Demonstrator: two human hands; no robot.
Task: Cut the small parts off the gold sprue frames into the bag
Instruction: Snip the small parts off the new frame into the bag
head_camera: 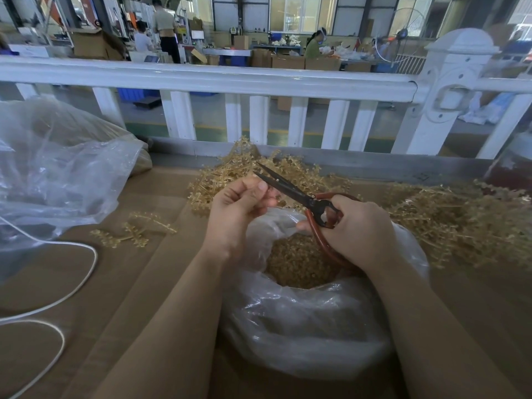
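Gold plastic sprue frames (449, 220), thin branching stems studded with tiny parts, lie heaped on the cardboard-covered bench (149, 277) to the right and ahead of the hands, against the white railing (207, 79). A few lie loose at left. The clear plastic bag (305, 321), mouth open, holds cut gold pieces below both hands. The left hand (239, 208) pinches something small between thumb and curled fingers. The right hand (359, 228) grips red-handled black scissors (290, 191), blades slightly parted.
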